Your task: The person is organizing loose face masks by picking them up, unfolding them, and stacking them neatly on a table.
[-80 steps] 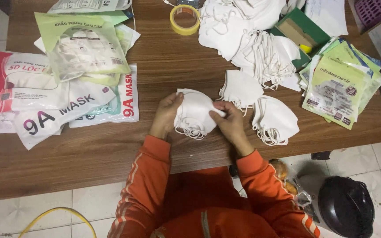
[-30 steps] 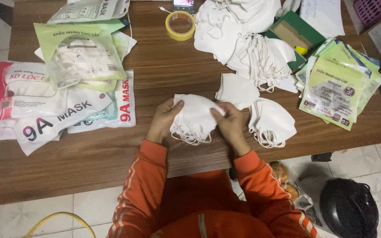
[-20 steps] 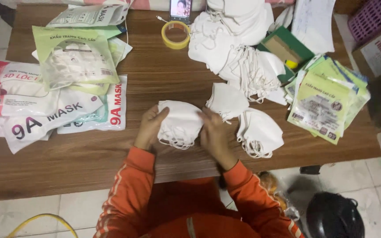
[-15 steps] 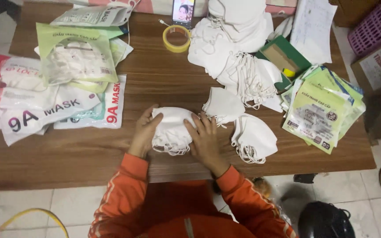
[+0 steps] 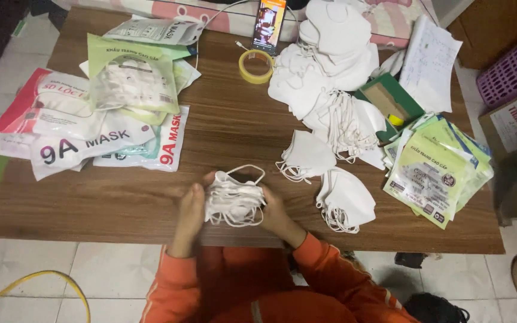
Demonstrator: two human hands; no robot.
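My wooden table carried packed mask bags at left, tape roll & phone up top, loose white masks, green packets at right.

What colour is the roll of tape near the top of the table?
The roll of tape is yellow, seen in the head view.

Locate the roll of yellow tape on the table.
In the head view, the roll of yellow tape lies flat at the far middle of the wooden table, just in front of the propped-up phone and left of the big heap of white masks.
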